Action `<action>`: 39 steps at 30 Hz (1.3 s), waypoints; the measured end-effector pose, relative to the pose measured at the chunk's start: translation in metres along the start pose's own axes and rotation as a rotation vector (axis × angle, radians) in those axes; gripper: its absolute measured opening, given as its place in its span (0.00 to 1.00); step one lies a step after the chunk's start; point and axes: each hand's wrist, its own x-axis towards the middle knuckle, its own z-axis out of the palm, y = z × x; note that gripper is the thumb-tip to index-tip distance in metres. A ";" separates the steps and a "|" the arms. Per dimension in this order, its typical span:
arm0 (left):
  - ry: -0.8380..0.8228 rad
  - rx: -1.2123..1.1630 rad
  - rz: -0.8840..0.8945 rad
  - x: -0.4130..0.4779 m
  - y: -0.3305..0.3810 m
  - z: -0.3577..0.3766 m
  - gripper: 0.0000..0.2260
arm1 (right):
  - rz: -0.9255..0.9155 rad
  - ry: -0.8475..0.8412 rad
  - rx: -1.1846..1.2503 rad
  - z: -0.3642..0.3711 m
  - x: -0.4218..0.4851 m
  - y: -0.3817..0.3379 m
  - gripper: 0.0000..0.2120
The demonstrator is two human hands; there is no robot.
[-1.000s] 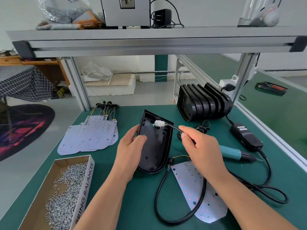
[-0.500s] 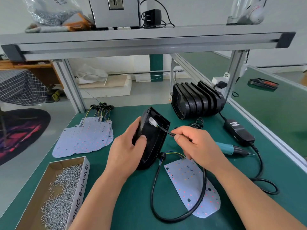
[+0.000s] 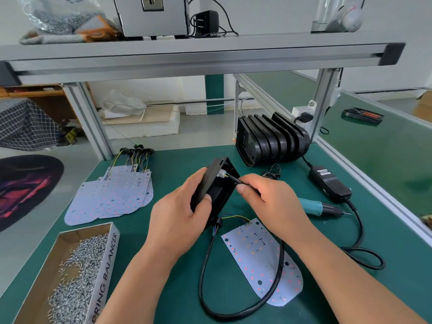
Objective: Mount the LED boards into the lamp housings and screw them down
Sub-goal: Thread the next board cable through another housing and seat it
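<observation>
LED board [image 3: 254, 258] lies unmounted on the mat [image 3: 180, 300] beside the lamp housing [image 3: 219, 191], which the left hand [image 3: 177, 220] grips on edge while the right hand [image 3: 273, 204] pinches the cable [image 3: 234, 180] at its connector [image 3: 221, 175], so seating and screwing look yet to come.

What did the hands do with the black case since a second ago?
The left hand tipped the lamp housing up from lying flat onto its edge. The right hand kept pinching the cable by the white connector. The LED board, screw box and screwdriver stayed put.
</observation>
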 end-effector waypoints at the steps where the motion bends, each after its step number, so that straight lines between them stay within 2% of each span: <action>1: -0.010 -0.003 0.003 -0.001 0.000 0.000 0.23 | 0.024 -0.008 0.047 0.000 0.001 0.002 0.08; 5: -0.061 0.006 0.065 -0.005 0.005 -0.001 0.25 | 0.090 -0.091 0.212 0.002 0.003 0.004 0.10; 8: -0.059 0.059 0.165 -0.008 0.013 0.001 0.25 | 0.135 -0.056 0.331 0.005 0.001 0.001 0.13; 10: -0.032 0.084 0.163 -0.008 0.013 0.002 0.25 | 0.181 -0.087 0.371 0.005 0.001 0.001 0.13; 15: 0.049 0.104 -0.016 -0.003 0.004 0.000 0.24 | 0.333 -0.435 0.441 -0.009 0.002 0.011 0.14; 18: 0.055 0.083 -0.066 -0.001 0.003 -0.002 0.22 | 0.305 -0.576 0.412 -0.025 -0.003 0.021 0.07; 20: 0.025 0.085 -0.010 -0.002 0.009 -0.004 0.24 | 0.211 -0.496 0.350 -0.022 -0.006 0.015 0.08; 23: -0.051 0.035 0.127 -0.008 0.016 0.001 0.26 | 0.122 -0.157 0.362 0.002 -0.007 -0.003 0.11; 25: -0.150 -0.178 0.100 -0.008 0.013 0.004 0.26 | 0.157 -0.026 0.473 0.011 -0.005 -0.009 0.14; 28: -0.298 -0.581 0.005 -0.006 0.009 0.005 0.20 | 0.168 -0.012 0.536 0.010 -0.003 -0.004 0.14; 31: -0.234 -0.655 -0.097 -0.002 0.009 0.007 0.21 | 0.147 -0.040 0.548 0.010 -0.003 -0.002 0.13; 34: -0.180 -0.714 -0.167 -0.001 0.008 0.017 0.17 | 0.123 -0.027 0.519 0.014 -0.003 -0.005 0.11; 37: -0.089 -0.746 -0.186 0.002 0.010 0.024 0.14 | 0.184 0.055 0.562 0.016 -0.003 -0.008 0.10; 39: -0.037 -0.737 -0.176 0.003 0.010 0.026 0.16 | 0.203 0.179 0.550 0.016 -0.002 -0.010 0.07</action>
